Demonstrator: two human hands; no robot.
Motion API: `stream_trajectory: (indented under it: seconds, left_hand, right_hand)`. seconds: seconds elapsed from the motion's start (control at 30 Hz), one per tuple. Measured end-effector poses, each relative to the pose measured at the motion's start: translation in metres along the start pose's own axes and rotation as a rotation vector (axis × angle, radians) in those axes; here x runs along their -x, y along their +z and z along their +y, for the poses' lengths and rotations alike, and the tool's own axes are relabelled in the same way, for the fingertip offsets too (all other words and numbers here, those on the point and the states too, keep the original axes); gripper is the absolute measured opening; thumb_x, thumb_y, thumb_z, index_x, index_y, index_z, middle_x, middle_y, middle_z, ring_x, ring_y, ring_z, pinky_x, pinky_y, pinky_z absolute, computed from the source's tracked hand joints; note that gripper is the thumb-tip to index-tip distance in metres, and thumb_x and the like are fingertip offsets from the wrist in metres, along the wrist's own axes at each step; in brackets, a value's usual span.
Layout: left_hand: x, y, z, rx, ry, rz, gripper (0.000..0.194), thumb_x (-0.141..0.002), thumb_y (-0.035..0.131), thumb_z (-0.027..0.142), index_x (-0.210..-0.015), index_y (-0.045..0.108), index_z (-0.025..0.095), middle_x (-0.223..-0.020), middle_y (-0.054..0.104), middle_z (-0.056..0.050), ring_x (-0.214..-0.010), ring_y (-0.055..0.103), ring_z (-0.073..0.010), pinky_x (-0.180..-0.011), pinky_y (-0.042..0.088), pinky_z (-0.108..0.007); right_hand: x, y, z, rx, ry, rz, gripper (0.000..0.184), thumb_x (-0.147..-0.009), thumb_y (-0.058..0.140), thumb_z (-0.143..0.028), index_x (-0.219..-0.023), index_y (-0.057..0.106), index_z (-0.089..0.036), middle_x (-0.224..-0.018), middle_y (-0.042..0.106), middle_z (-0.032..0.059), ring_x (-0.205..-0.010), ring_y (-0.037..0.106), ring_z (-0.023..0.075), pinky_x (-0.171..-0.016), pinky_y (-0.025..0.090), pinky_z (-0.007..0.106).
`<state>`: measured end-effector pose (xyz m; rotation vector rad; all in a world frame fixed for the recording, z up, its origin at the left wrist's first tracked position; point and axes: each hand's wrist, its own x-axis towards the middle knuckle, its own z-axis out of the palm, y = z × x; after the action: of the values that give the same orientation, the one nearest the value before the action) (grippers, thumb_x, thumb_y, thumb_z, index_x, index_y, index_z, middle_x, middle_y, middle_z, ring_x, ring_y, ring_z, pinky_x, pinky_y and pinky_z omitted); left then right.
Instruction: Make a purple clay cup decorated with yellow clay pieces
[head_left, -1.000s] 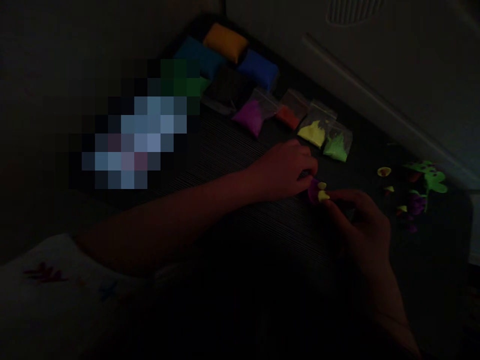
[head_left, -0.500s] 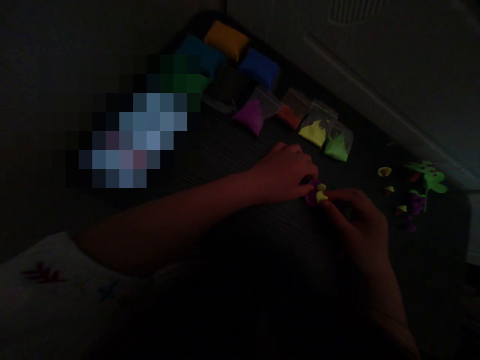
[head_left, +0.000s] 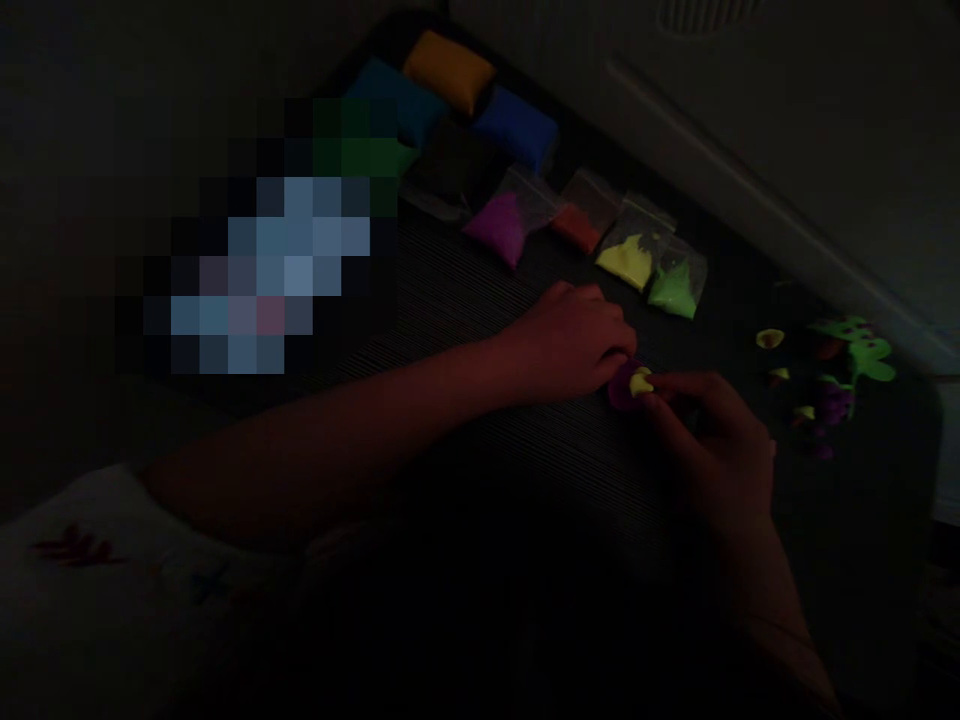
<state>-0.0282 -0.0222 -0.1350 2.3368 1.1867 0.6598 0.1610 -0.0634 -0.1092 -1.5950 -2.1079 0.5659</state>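
Note:
In the dim head view, my left hand (head_left: 574, 340) is curled, with its fingertips on the edge of a round purple clay piece (head_left: 621, 388). My right hand (head_left: 712, 435) reaches in from the right, its thumb and index finger closed on a small yellow clay piece (head_left: 640, 382). The yellow bit lies against the purple round; whether the two are stuck together I cannot tell. The fingers of my left hand partly cover the purple clay.
Bags of orange clay (head_left: 450, 70), blue clay (head_left: 516, 128), magenta clay (head_left: 497, 230) and yellow clay (head_left: 628, 262) line the table's far side. Small shaped pieces lie at right beside a green clay form (head_left: 870, 358) and a purple cluster (head_left: 834, 402). A blurred patch covers the left.
The two yellow bits seen apart at my right fingertips now look like one lump against the purple clay. My left fingers have curled in slightly. The view has shifted a little.

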Motion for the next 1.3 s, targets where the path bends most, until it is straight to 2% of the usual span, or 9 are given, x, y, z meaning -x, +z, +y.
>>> stream_trajectory:
  seconds: [0.3,1.3]
  left_hand:
    - [-0.0006,-0.0002,0.0008,-0.012,-0.007,-0.005,0.024,-0.084,0.043,0.024,-0.090,0.066,0.020,-0.092,0.065,-0.004,-0.095,0.051,-0.0213,-0.081,0.034,-0.036]
    - [-0.0008,0.0000,-0.0001,-0.008,-0.008,0.002,0.022,-0.083,0.047,0.028,-0.090,0.066,0.020,-0.093,0.064,-0.004,-0.095,0.052,-0.0221,-0.081,0.034,-0.037]
  right_hand:
    - [-0.0014,0.0042,0.0047,-0.023,-0.052,-0.008,0.013,-0.077,0.061,-0.029,-0.090,0.063,-0.027,-0.077,0.058,-0.0018,-0.070,0.051,0.0132,-0.063,0.040,0.029]
    - [-0.0015,0.0071,0.0022,-0.003,-0.041,-0.034,0.013,-0.080,0.058,-0.031,-0.091,0.063,-0.026,-0.078,0.059,-0.0006,-0.070,0.053,0.0142,-0.063,0.042,0.030]
